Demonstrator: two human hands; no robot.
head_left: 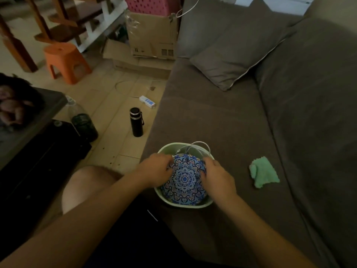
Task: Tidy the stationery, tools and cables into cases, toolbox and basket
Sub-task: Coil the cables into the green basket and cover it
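A pale green basket (206, 204) stands on the brown sofa seat in front of me. Inside it lies a round blue case with a mandala pattern (184, 185). A white cable (201, 144) loops over the basket's far rim. My left hand (156, 170) grips the case's left edge with curled fingers. On the right edge, my right hand (217, 176) holds the same case, its fingertips tucked against the fabric. What lies under the case is hidden.
A mint green cloth (263, 174) lies on the sofa seat (212, 113) to the right. A grey cushion (239, 60) leans at the back. On the floor stand a black flask (136, 121), a white power strip (147, 101), an orange stool (64, 60) and cardboard boxes (152, 35).
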